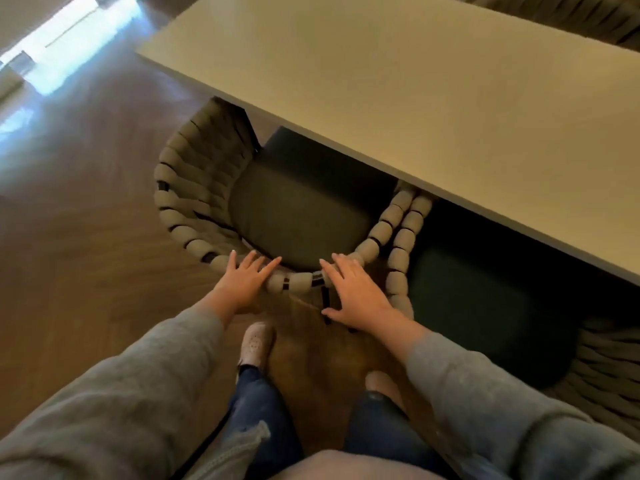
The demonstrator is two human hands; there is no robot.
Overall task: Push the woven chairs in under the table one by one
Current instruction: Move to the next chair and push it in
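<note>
A woven chair [187,188] with thick grey rope weave and a dark seat cushion [298,216] stands in front of me, its front part under the edge of the pale table [398,98]. My left hand [244,282] lies flat on the curved back rim, fingers spread. Flat as well, my right hand [356,296] rests on the rim further right. Neither hand grips the rim. A second woven chair [403,244] with a dark cushion [485,306] stands right beside it, partly under the table.
Brown wooden floor [86,220] stretches to the left, with bright window light at the far left. My feet stand close behind the chair. Another woven chair back [568,15] shows beyond the table's far side.
</note>
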